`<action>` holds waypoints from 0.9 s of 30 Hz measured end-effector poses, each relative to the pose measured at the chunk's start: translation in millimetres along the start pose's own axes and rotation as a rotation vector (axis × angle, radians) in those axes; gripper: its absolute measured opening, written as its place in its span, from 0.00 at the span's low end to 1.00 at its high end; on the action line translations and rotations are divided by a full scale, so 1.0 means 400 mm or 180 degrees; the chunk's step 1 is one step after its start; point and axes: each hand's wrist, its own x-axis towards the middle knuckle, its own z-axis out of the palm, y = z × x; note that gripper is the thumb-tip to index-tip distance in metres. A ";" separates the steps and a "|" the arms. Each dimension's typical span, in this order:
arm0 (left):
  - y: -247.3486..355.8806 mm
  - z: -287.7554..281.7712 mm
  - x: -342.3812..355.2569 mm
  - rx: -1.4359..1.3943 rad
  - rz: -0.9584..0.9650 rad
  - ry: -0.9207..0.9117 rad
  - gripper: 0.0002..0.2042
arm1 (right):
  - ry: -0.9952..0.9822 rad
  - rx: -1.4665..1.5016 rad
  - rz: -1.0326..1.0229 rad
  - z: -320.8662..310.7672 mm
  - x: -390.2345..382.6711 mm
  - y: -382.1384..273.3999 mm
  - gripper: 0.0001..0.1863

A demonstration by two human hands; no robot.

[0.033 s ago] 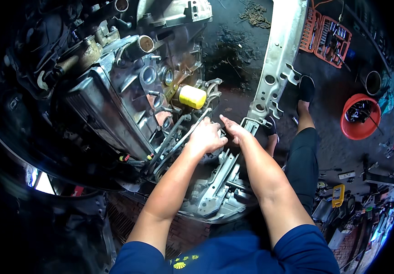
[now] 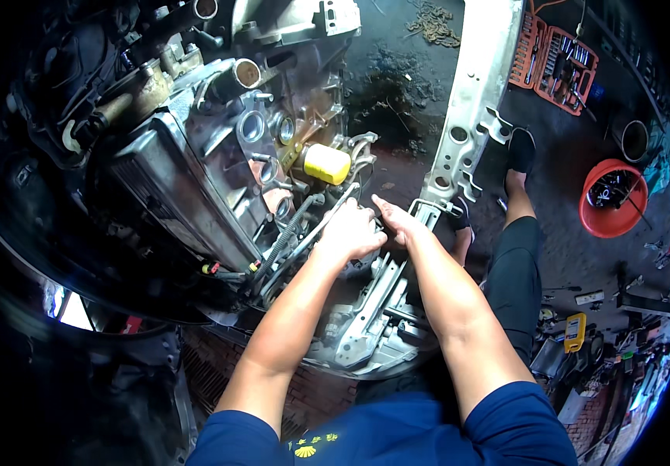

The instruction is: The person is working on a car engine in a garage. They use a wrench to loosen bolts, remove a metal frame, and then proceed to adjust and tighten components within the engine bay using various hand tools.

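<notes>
My left hand [image 2: 350,233] has curled fingers at a thin metal pipe [image 2: 331,210] beside the engine [image 2: 187,186]; what they grip is hidden. My right hand [image 2: 397,221] is just right of it, with fingers extended toward the engine and nothing visible held in them. A yellow cylindrical filter [image 2: 325,163] sits on the engine above my hands. A ribbed hose [image 2: 288,237] runs left of my left hand. A metal latch assembly [image 2: 366,318] lies below both hands, between my forearms.
A long metal crossmember [image 2: 463,109] runs beside my feet [image 2: 521,151]. On the dark floor at the right are an orange socket case [image 2: 564,66], a red bucket of parts [image 2: 591,210], a yellow case [image 2: 576,332] and scattered tools. A chain [image 2: 436,23] lies beyond the engine.
</notes>
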 end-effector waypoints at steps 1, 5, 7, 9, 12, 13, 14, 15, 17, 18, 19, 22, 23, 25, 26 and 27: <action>0.001 0.004 -0.001 0.0012 -0.0028 0.0024 0.32 | 0.0011 -0.0171 0.0155 0.008 -0.011 -0.009 0.41; 0.028 -0.032 -0.005 0.0030 0.0067 -0.0097 0.30 | -0.0275 0.0105 0.0157 -0.015 0.072 0.050 0.43; 0.001 0.005 0.003 0.0057 -0.0002 0.0092 0.30 | -0.0254 0.0088 0.0175 -0.005 0.033 0.017 0.41; -0.002 0.008 0.004 0.0037 -0.0022 0.0079 0.30 | -0.0071 0.0269 0.0128 0.024 -0.035 -0.024 0.39; 0.031 -0.032 -0.003 0.0058 0.0148 -0.0110 0.29 | -0.0176 0.0543 0.0284 0.030 -0.044 -0.037 0.33; 0.011 -0.004 0.000 0.0176 0.0105 0.0123 0.30 | -0.0153 0.0626 0.0263 0.037 -0.044 -0.038 0.30; 0.015 -0.002 -0.010 0.0076 0.0087 0.0254 0.30 | -0.0125 0.0718 0.0239 0.042 -0.042 -0.036 0.28; 0.013 -0.004 -0.007 0.0066 0.0108 0.0189 0.30 | -0.0091 0.0808 0.0215 0.045 -0.043 -0.036 0.28; 0.025 -0.014 -0.002 0.0063 0.0119 0.0089 0.30 | -0.0115 0.0430 0.0166 0.032 -0.032 -0.035 0.28; 0.028 -0.018 -0.001 0.0075 0.0101 0.0048 0.29 | -0.0143 0.0354 0.0134 0.029 -0.038 -0.040 0.29; 0.027 -0.012 0.001 0.0133 0.0073 0.0093 0.29 | -0.0170 0.0269 0.0100 0.024 -0.044 -0.044 0.30; 0.040 -0.031 -0.009 0.0061 -0.0003 -0.0016 0.29 | -0.0350 -0.0018 0.0389 0.035 -0.053 -0.077 0.37; 0.049 -0.038 -0.011 0.0011 -0.0078 -0.0101 0.29 | -0.0313 -0.0126 0.0544 0.042 -0.059 -0.092 0.38; 0.041 -0.020 -0.012 0.0103 0.0079 0.0178 0.27 | -0.0319 0.0304 0.0440 0.046 -0.029 -0.065 0.31; 0.048 -0.025 -0.012 0.0103 0.0040 0.0149 0.27 | -0.0192 0.0404 0.0350 0.046 -0.018 -0.056 0.29; 0.038 -0.017 -0.006 0.0145 0.0142 0.0206 0.27 | -0.0320 0.0534 0.0351 0.044 -0.020 -0.056 0.29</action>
